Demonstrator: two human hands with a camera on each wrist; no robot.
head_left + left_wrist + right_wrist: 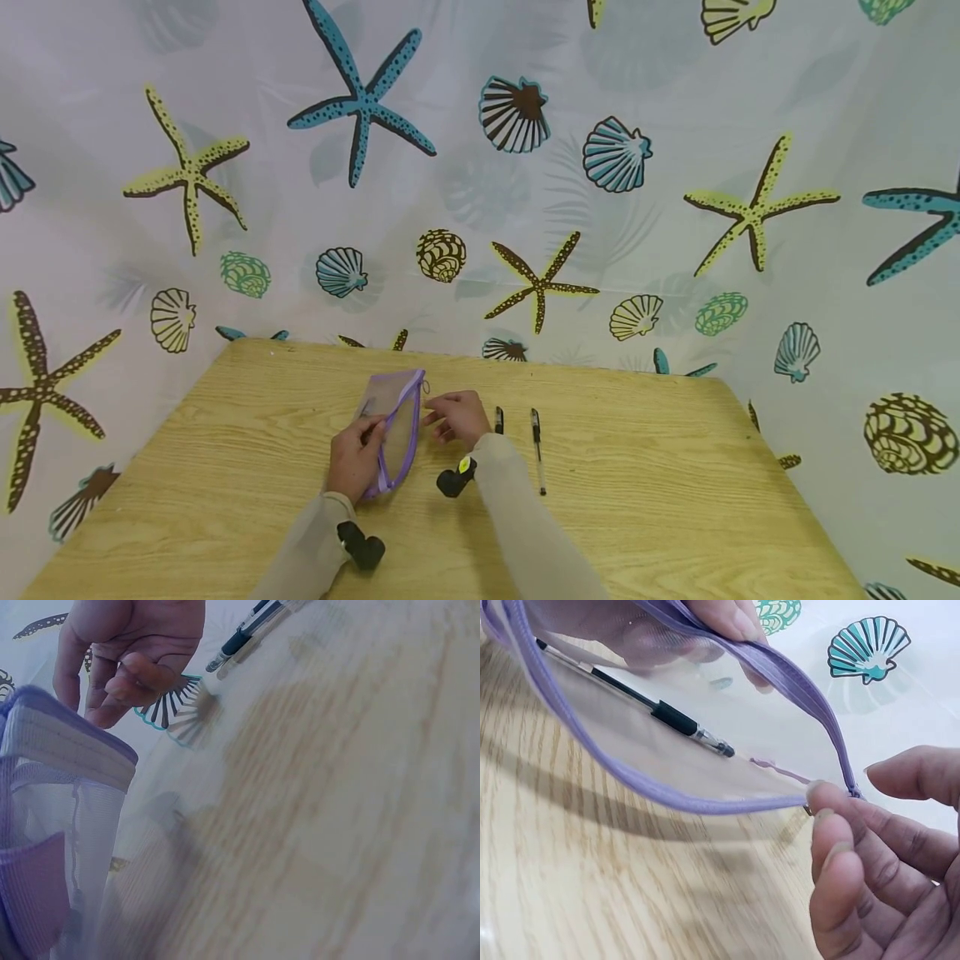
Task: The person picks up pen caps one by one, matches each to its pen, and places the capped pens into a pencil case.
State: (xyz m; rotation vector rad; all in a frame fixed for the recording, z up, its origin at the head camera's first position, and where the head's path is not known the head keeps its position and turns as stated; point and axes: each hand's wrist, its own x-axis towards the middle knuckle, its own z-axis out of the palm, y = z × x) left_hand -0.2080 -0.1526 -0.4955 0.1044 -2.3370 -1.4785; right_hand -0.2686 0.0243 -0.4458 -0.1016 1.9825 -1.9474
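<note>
A mesh zip pouch [401, 417] with purple edging lies left of the middle, its mouth spread apart. My left hand [356, 457] pinches the pouch's rim between thumb and fingers. Inside the pouch is a black-gripped pen [675, 716], seen in the right wrist view. At the far end of the zip, my right hand [459, 417] has its thumb and fingers apart, fingertips right at the zip's corner [853, 791]. A capped pen [536, 450] lies to the right of that hand; another pen [499, 419] beside it is partly hidden behind the right wrist.
The wooden table [645, 483] reaches back to a white curtain [480, 183] printed with starfish and shells, which also hangs along both sides.
</note>
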